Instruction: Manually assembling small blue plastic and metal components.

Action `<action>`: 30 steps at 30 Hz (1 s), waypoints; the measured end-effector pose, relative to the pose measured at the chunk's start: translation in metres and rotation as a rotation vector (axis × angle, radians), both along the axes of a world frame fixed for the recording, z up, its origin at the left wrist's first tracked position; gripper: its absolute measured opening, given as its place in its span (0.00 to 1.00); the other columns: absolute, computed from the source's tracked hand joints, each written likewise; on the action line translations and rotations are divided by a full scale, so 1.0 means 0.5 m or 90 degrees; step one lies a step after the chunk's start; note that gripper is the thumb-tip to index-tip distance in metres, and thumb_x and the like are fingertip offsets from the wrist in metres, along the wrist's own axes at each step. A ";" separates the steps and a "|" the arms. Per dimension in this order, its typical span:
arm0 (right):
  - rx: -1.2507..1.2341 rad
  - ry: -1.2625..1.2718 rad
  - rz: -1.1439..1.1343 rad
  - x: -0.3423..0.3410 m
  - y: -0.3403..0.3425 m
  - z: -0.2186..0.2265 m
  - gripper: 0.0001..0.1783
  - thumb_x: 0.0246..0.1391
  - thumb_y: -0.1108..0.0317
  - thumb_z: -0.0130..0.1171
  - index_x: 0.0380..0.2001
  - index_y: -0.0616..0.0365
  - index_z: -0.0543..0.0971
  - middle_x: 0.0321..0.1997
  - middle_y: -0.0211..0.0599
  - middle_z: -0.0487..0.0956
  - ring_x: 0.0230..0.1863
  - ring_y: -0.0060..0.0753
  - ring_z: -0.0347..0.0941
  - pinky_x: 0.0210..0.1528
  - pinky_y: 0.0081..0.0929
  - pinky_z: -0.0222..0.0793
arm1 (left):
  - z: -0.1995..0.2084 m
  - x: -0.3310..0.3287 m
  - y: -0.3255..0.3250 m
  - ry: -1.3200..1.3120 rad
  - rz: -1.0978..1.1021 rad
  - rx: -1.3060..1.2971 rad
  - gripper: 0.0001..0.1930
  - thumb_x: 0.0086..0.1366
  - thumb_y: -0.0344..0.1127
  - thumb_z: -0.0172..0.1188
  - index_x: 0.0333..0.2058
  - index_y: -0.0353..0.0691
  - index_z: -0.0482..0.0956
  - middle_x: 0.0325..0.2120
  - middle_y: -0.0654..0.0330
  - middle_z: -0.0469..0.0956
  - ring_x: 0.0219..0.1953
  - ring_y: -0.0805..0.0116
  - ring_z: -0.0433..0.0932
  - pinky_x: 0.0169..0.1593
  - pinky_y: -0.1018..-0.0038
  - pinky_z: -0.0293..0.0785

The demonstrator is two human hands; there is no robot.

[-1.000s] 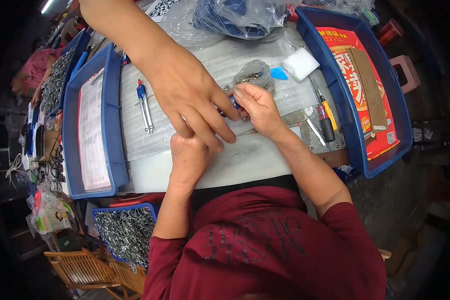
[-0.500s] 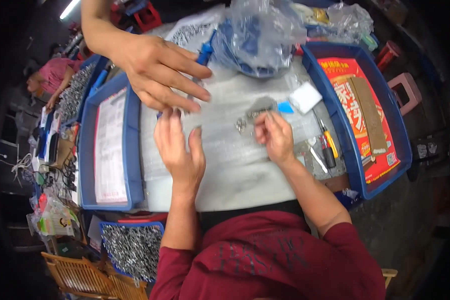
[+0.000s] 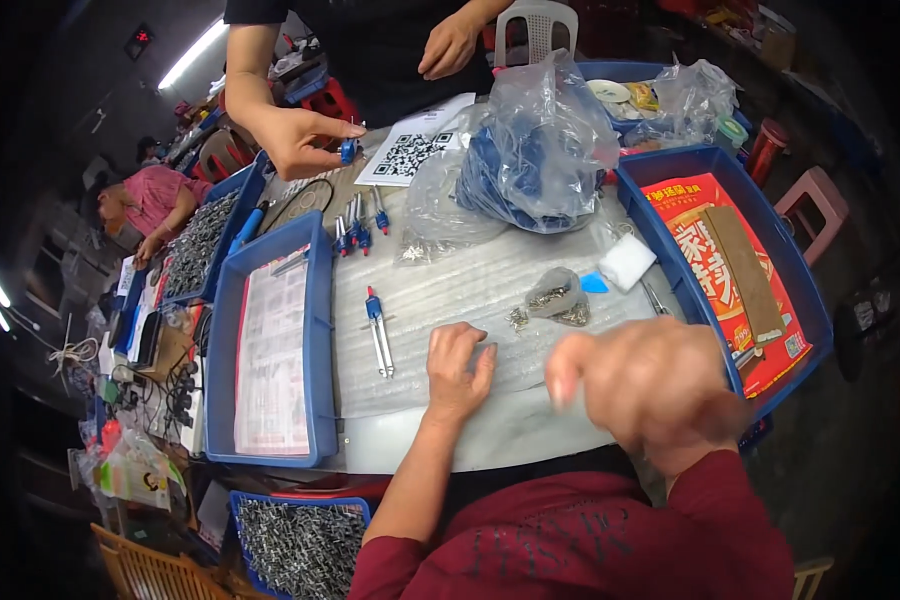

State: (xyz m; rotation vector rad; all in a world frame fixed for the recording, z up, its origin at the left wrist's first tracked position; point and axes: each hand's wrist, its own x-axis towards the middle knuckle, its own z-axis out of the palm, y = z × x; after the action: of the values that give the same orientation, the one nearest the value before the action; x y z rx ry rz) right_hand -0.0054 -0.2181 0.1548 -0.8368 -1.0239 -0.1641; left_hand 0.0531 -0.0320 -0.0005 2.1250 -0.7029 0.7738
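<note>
My left hand rests on the foam-covered tabletop, thumb apart from the bent fingers, with nothing visible in it. Raised close to the camera, my right hand is smeared by motion, so its fingers cannot be read. Left of my left hand lies a blue-headed drawing compass with two metal legs. Several similar compasses lie together farther back. Across the table, a co-worker's hand pinches a blue-headed piece. Small metal parts sit in a clear bag beyond my hands, some loose beside it.
Blue trays flank the work surface, one with papers, one with a red sheet and cardboard strip. A large plastic bag stands at the back. A white block lies right. Metal parts fill a basket lower left.
The co-worker's hand has drawn back from over my left hand to the far side. My left hand has lowered to the table; my right hand has left the small parts and come nearer the camera.
</note>
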 end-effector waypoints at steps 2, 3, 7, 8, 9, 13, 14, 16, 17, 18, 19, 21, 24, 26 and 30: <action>0.060 -0.133 0.160 0.011 0.011 0.043 0.25 0.57 0.53 0.41 0.13 0.59 0.66 0.15 0.40 0.69 0.14 0.33 0.63 0.32 0.44 0.66 | -0.008 -0.002 0.001 0.040 0.005 -0.009 0.10 0.43 0.26 0.59 0.27 0.35 0.72 0.28 0.54 0.71 0.32 0.56 0.68 0.36 0.68 0.65; 0.092 -0.154 0.210 0.007 0.022 0.060 0.25 0.58 0.55 0.40 0.13 0.60 0.67 0.14 0.42 0.69 0.13 0.34 0.63 0.34 0.45 0.67 | -0.010 0.000 0.006 0.041 0.009 -0.009 0.10 0.43 0.26 0.59 0.27 0.35 0.72 0.28 0.54 0.71 0.32 0.56 0.68 0.36 0.68 0.65; 0.112 -0.144 0.301 -0.011 0.038 0.100 0.24 0.58 0.58 0.40 0.12 0.60 0.66 0.13 0.41 0.67 0.11 0.33 0.60 0.34 0.46 0.68 | -0.011 0.002 0.021 0.033 -0.005 0.004 0.09 0.43 0.27 0.59 0.27 0.35 0.72 0.27 0.54 0.71 0.32 0.56 0.68 0.36 0.68 0.65; 0.104 -0.131 0.312 -0.020 0.035 0.110 0.24 0.58 0.58 0.40 0.12 0.60 0.66 0.13 0.40 0.66 0.11 0.32 0.59 0.33 0.45 0.68 | -0.009 0.002 0.016 0.037 -0.014 -0.001 0.09 0.43 0.27 0.59 0.26 0.35 0.72 0.27 0.53 0.71 0.32 0.56 0.68 0.36 0.68 0.65; 0.097 -0.117 0.323 -0.027 0.032 0.120 0.24 0.58 0.59 0.41 0.11 0.59 0.65 0.12 0.38 0.65 0.11 0.32 0.58 0.33 0.45 0.68 | -0.008 0.002 0.012 0.037 -0.017 -0.001 0.09 0.43 0.27 0.59 0.26 0.35 0.72 0.27 0.53 0.71 0.32 0.56 0.68 0.36 0.68 0.65; 0.069 -0.054 0.378 -0.044 0.028 0.140 0.24 0.58 0.61 0.42 0.08 0.57 0.64 0.10 0.34 0.61 0.10 0.29 0.54 0.31 0.43 0.67 | -0.006 0.002 0.008 0.043 -0.037 0.002 0.09 0.43 0.27 0.59 0.26 0.35 0.73 0.27 0.53 0.71 0.32 0.56 0.68 0.36 0.68 0.65; 0.062 -0.037 0.394 -0.045 0.028 0.141 0.25 0.58 0.62 0.42 0.08 0.57 0.63 0.10 0.32 0.60 0.09 0.28 0.53 0.30 0.43 0.67 | -0.007 0.002 0.009 0.044 -0.037 0.006 0.09 0.43 0.28 0.59 0.26 0.35 0.73 0.27 0.53 0.71 0.32 0.56 0.68 0.36 0.68 0.65; 0.054 -0.018 0.409 -0.046 0.029 0.142 0.25 0.58 0.62 0.42 0.07 0.56 0.63 0.09 0.31 0.59 0.09 0.27 0.52 0.30 0.42 0.67 | -0.006 0.002 0.010 0.043 -0.037 0.004 0.09 0.43 0.28 0.59 0.26 0.34 0.73 0.27 0.53 0.71 0.32 0.56 0.68 0.36 0.68 0.65; 0.053 -0.014 0.405 -0.047 0.031 0.142 0.25 0.58 0.62 0.42 0.07 0.56 0.63 0.09 0.31 0.59 0.10 0.27 0.53 0.29 0.41 0.67 | -0.006 0.002 0.011 0.039 -0.038 0.004 0.09 0.43 0.28 0.59 0.26 0.34 0.73 0.27 0.53 0.71 0.32 0.56 0.68 0.36 0.68 0.65; 0.052 -0.010 0.401 -0.048 0.032 0.143 0.25 0.58 0.63 0.42 0.07 0.56 0.63 0.09 0.31 0.58 0.10 0.27 0.53 0.29 0.40 0.67 | -0.006 0.002 0.012 0.041 -0.038 0.004 0.09 0.43 0.28 0.59 0.26 0.34 0.73 0.27 0.53 0.71 0.32 0.56 0.68 0.36 0.68 0.65; 0.052 -0.008 0.401 -0.048 0.032 0.142 0.25 0.58 0.63 0.42 0.07 0.56 0.63 0.09 0.31 0.58 0.10 0.27 0.53 0.29 0.40 0.67 | -0.006 0.002 0.012 0.043 -0.040 0.005 0.09 0.43 0.28 0.59 0.26 0.34 0.73 0.27 0.53 0.71 0.32 0.56 0.68 0.36 0.68 0.65; 0.049 -0.015 0.407 -0.047 0.031 0.141 0.25 0.58 0.62 0.42 0.07 0.56 0.63 0.09 0.31 0.58 0.10 0.27 0.53 0.30 0.40 0.67 | -0.007 0.003 0.012 0.047 -0.043 0.004 0.09 0.43 0.28 0.59 0.26 0.34 0.72 0.27 0.53 0.71 0.32 0.56 0.68 0.36 0.68 0.65; 0.044 -0.027 0.415 -0.046 0.029 0.140 0.25 0.58 0.62 0.42 0.07 0.56 0.63 0.09 0.31 0.58 0.10 0.28 0.54 0.30 0.41 0.67 | -0.007 0.004 0.012 0.046 -0.045 0.010 0.09 0.42 0.28 0.59 0.26 0.34 0.72 0.26 0.53 0.71 0.32 0.56 0.68 0.36 0.68 0.65; 0.044 -0.014 0.413 -0.049 0.026 0.139 0.25 0.58 0.62 0.42 0.07 0.56 0.63 0.10 0.31 0.58 0.10 0.28 0.54 0.30 0.41 0.68 | -0.007 0.003 0.011 0.044 -0.049 0.011 0.09 0.42 0.28 0.59 0.26 0.35 0.72 0.26 0.53 0.71 0.32 0.57 0.68 0.36 0.69 0.65; 0.035 -0.018 0.435 -0.044 0.022 0.137 0.24 0.58 0.62 0.42 0.08 0.56 0.63 0.10 0.32 0.59 0.10 0.28 0.54 0.31 0.43 0.68 | -0.010 0.005 0.012 0.036 -0.054 0.012 0.09 0.42 0.28 0.59 0.26 0.35 0.72 0.26 0.54 0.71 0.32 0.57 0.68 0.35 0.68 0.65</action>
State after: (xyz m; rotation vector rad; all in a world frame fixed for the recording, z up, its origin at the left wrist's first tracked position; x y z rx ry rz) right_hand -0.0276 -0.2069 0.2232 -0.3999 -1.2713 0.3756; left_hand 0.0557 -0.0260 -0.0054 2.1106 -0.7674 0.6619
